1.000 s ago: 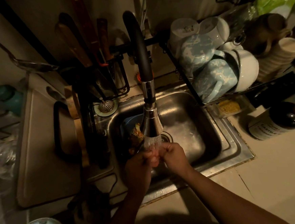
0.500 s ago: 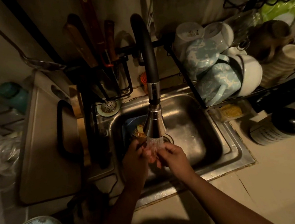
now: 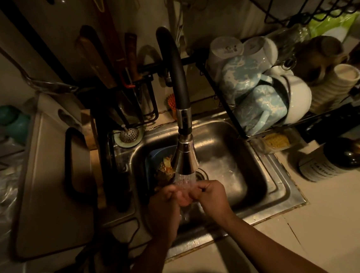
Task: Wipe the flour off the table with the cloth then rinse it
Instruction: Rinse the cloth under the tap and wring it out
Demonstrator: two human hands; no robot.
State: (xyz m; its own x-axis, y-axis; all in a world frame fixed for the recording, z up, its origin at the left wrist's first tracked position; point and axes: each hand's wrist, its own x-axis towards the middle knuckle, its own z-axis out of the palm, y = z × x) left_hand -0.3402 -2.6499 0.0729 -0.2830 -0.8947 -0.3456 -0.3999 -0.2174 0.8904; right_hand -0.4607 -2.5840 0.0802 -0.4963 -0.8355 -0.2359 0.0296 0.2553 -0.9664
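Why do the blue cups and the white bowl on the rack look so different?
The blue cups have a blotchy light blue and white pattern; the white bowl is plain. The cups lean toward the sink; the bowl stands on its edge to the right of them. The cups look taller and narrower, the bowl rounder and wider. Both sit in the black wire rack.

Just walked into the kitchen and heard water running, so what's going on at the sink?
A person holds both hands together under the running faucet, over the steel sink. The left hand and right hand meet in the spray. No cloth can be made out between them. Washed cups sit in the rack to the right.
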